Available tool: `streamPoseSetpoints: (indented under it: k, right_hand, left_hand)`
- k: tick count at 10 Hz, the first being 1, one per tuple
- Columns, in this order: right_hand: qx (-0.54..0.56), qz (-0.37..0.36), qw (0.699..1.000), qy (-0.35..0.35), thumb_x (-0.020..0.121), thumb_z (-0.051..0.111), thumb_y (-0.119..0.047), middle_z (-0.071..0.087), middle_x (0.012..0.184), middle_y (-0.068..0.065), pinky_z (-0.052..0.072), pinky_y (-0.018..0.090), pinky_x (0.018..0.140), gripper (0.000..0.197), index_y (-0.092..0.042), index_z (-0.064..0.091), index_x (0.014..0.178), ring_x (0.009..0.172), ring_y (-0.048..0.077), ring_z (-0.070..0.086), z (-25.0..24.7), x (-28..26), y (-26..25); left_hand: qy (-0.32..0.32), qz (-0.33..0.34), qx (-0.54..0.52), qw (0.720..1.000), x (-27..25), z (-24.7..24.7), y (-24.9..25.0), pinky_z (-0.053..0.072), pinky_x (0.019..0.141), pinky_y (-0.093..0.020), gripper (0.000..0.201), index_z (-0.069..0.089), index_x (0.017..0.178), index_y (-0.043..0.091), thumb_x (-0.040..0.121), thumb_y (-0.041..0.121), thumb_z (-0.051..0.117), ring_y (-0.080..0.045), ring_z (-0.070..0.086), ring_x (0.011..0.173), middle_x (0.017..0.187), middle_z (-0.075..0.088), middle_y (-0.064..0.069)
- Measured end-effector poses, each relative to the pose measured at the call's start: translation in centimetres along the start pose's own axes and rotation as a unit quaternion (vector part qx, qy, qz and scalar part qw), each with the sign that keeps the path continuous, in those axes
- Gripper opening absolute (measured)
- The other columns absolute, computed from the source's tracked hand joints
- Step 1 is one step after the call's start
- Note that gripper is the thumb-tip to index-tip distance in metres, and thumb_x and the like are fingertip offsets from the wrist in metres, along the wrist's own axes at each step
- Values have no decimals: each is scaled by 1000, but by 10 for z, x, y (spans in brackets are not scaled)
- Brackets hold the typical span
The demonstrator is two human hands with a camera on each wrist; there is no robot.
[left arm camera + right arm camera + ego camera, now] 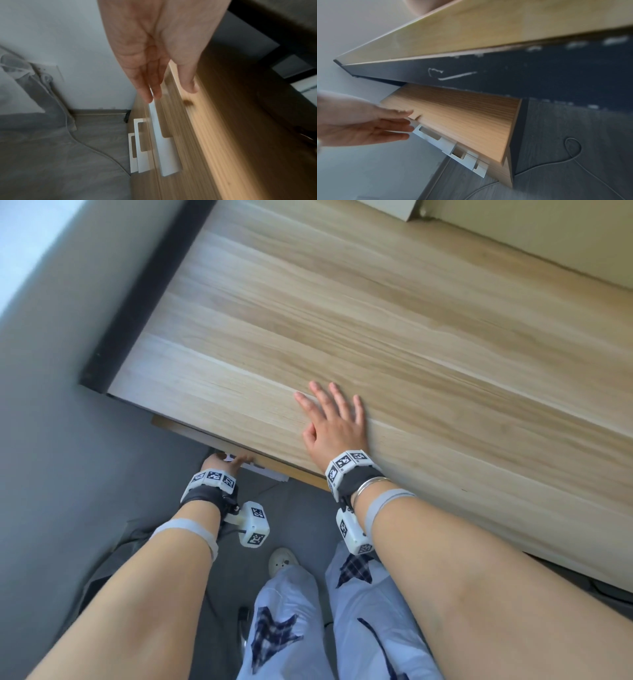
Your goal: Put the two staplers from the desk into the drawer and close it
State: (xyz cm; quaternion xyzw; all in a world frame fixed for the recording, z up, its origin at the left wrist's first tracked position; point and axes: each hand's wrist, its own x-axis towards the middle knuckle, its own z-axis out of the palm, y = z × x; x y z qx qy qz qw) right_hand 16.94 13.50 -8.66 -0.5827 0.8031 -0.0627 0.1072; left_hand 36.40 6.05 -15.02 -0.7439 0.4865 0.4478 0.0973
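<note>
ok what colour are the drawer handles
White, on light wood fronts; the drawer handles show best in the right wrist view.

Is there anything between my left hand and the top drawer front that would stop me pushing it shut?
Nothing visible. The left hand has straight fingers at the white handle of the top drawer. The right hand rests flat on the desk, clear of it.

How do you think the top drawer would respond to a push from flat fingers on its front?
The top drawer looks like rigid wood panel, so it should probably not flex. It sits slightly proud of the fronts below, so it likely slides straight in. The left hand has straight fingers by the white handle; an off-centre push might skew it.
</note>
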Motion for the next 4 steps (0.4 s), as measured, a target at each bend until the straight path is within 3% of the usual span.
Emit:
streamPoseSetpoints:
  k: [1,2,3,4]
  right_hand:
    - [7,1,1000,-25,87,43,-25,25,158,-13,5,51,118,61,-42,32,144,149,18,17,-3,0,0]
    - [16,4,998,-66,88,42,-24,18,160,-14,3,51,119,62,-43,27,145,150,16,12,-8,1,0]
    - [36,-5,994,-106,90,42,-23,18,160,-15,6,49,119,58,-41,31,144,149,14,13,-19,7,4]
    - [139,16,981,-133,93,42,-17,47,147,-6,35,36,107,41,-30,55,130,128,16,49,-44,16,13]
  left_hand:
    - [7,63,102,993,-27,-16,7,46,93,-34,43,60,121,4,86,30,61,-32,60,114,124,63,-17]
    - [-71,126,245,959,-61,-26,17,44,79,-26,16,65,98,15,87,23,58,-25,61,94,100,64,-9]
    - [-154,173,295,927,-88,-36,36,54,75,-25,28,72,102,7,85,25,59,-18,67,76,86,74,-5]
    - [-198,211,287,913,-112,-35,68,57,90,-33,29,71,104,4,86,24,59,-20,68,82,94,74,-10]
